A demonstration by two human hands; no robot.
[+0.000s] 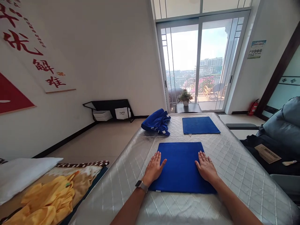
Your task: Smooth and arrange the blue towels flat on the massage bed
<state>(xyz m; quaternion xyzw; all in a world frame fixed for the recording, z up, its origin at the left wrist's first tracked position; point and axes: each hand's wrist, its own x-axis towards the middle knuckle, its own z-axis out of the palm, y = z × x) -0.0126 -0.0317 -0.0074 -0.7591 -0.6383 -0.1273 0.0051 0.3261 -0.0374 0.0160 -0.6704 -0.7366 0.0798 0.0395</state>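
Daylight pours in through the grey-framed sliding glass door (198, 59), the hazy sky (184, 47) beyond burning nearly white! A soft sheen plays across the silver quilted cover (126, 175); the plain pale wall (112, 53) sits dim. The flat blue rectangular cloth (179, 168) looks crisp. Wide-angle stretch slants the red-lettered white scroll (32, 53), far left.

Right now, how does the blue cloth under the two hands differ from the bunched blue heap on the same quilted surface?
The flat cloth lies spread out, while the bunched heap is crumpled into folds. The left hand and right hand rest on the flat cloth; neither touches the bunched heap. The flat cloth is nearer the person, the bunched heap farther off. Both are blue and lie on the quilted surface.
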